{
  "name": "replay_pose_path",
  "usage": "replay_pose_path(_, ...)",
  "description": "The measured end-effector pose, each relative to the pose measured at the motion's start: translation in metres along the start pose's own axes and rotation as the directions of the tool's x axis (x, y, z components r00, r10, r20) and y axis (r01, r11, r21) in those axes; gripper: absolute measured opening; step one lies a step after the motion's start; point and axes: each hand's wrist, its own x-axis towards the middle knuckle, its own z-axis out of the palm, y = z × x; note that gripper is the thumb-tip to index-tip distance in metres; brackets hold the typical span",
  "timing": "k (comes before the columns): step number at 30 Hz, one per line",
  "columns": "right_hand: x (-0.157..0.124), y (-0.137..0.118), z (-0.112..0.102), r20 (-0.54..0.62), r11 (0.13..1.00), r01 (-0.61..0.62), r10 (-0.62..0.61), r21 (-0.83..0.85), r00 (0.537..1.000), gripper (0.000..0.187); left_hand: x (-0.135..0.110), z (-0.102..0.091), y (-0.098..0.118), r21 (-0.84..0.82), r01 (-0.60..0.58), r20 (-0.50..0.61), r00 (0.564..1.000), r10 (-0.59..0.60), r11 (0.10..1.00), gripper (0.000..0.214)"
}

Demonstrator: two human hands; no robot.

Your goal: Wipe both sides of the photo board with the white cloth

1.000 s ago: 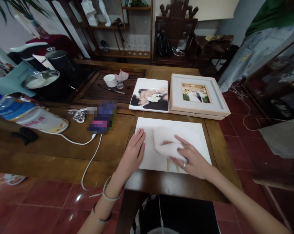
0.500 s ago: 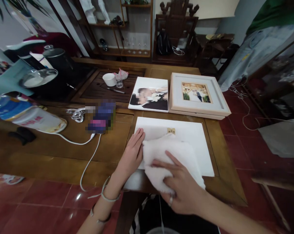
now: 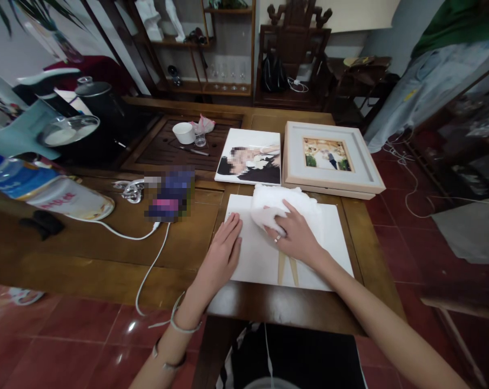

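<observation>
A white board (image 3: 248, 265), which looks like the back of a picture panel, lies flat at the table's front. Two tan strips (image 3: 282, 269) form a narrow V on it, like stand legs; their upper ends are hidden. My left hand (image 3: 223, 243) rests flat along the board's left edge, fingers stretched out and holding nothing. Across the board's far half is a bunched white cloth (image 3: 274, 200). My right hand (image 3: 295, 232), with a ring on one finger, grips and presses this cloth, its fingers partly sunk in the folds.
Behind the board lie a photo panel (image 3: 250, 167) and a wooden box frame with a picture (image 3: 333, 189). To the left are a charging phone (image 3: 171, 192), its white cable (image 3: 141, 286), a large bottle (image 3: 69, 197) and pots (image 3: 94, 100). A person in jeans (image 3: 402, 92) stands at right.
My right hand has pushed the cloth away from me, from the board's near edge to its far edge. The tan strips have come into view. My left hand stays in place.
</observation>
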Motion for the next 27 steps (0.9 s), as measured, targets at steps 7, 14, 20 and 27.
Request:
replay_pose_path(7,-0.067,-0.050,0.005,0.110,0.970,0.153,-0.176,0.188,0.978,0.011,0.000,-0.001,-0.002,-0.016,-0.006,0.023,1.000,0.006,1.000,0.051)
replay_pose_path(14,-0.077,-0.044,-0.005,0.130,0.963,0.157,-0.188,0.218,0.973,0.012,-0.001,-0.002,-0.002,-0.002,-0.010,0.030,0.999,0.010,1.000,0.052)
replay_pose_path(20,-0.015,-0.004,-0.008,0.017,0.999,-0.022,0.023,-0.023,1.000,0.017,0.001,0.000,0.000,-0.028,0.005,-0.002,1.000,-0.005,1.000,0.046)
replay_pose_path(27,-0.014,-0.032,0.017,0.092,0.997,0.066,-0.062,-0.037,0.994,0.015,-0.003,-0.011,0.004,-0.297,0.106,-0.038,0.992,-0.122,0.949,0.051)
